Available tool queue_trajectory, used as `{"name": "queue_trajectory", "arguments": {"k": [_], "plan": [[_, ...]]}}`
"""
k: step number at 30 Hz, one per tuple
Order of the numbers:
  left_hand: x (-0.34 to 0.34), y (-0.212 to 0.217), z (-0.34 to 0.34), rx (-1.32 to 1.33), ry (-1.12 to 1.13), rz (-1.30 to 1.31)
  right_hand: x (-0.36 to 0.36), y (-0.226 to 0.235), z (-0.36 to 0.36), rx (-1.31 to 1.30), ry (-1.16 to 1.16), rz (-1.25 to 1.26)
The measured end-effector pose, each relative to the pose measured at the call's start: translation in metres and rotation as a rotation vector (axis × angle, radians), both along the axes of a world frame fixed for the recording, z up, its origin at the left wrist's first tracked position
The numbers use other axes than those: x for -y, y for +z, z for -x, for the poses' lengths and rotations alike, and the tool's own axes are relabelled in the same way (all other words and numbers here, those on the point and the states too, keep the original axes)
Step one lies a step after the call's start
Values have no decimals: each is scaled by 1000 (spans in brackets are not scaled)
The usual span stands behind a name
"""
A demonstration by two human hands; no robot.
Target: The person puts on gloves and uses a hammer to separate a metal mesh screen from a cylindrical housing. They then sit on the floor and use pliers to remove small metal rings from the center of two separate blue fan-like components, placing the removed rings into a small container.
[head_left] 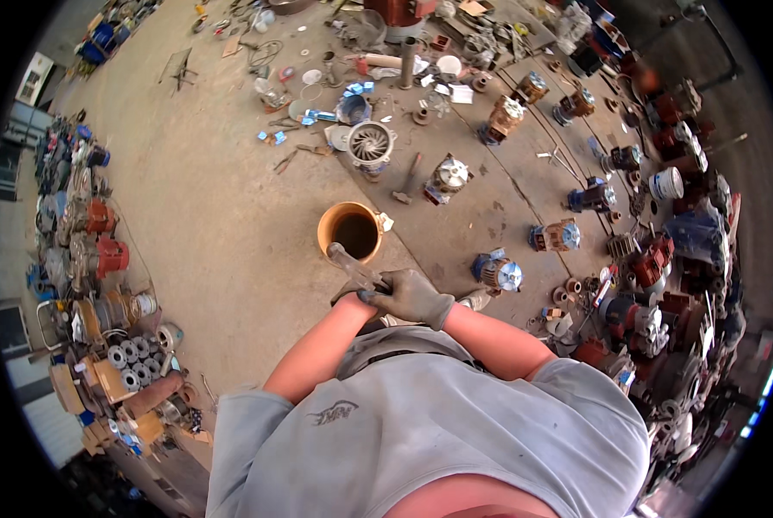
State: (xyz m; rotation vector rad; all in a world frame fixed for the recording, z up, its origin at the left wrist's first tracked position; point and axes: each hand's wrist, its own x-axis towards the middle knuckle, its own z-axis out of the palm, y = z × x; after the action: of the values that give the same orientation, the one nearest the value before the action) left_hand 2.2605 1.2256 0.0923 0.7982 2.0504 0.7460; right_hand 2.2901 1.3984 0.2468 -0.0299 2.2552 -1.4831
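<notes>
My right hand (414, 296), in a grey work glove, is closed over the near end of a long, see-through, bottle-shaped object (354, 266). Its far end overlaps the near rim of an orange-yellow bucket-like cylinder (325, 226), whose inside looks dark. Just left of the right hand is my left hand (345, 290), also gloved. Its fingers are mostly hidden behind the see-through object and the right hand, so I cannot tell how they are held. Both hands are close together in front of my grey shirt.
Beyond the bucket stand a finned round motor part (371, 145), a hammer (408, 180) and a motor (448, 179). Another motor (497, 271) is at the right, with several more behind it. Parts line both sides, including stacked metal rings (136, 363) at left.
</notes>
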Motion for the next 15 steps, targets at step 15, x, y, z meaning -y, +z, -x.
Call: {"name": "queue_trajectory", "arguments": {"k": [15], "plan": [[314,49,97,-199,735,-121,327,13,200,42,750,-65]]}}
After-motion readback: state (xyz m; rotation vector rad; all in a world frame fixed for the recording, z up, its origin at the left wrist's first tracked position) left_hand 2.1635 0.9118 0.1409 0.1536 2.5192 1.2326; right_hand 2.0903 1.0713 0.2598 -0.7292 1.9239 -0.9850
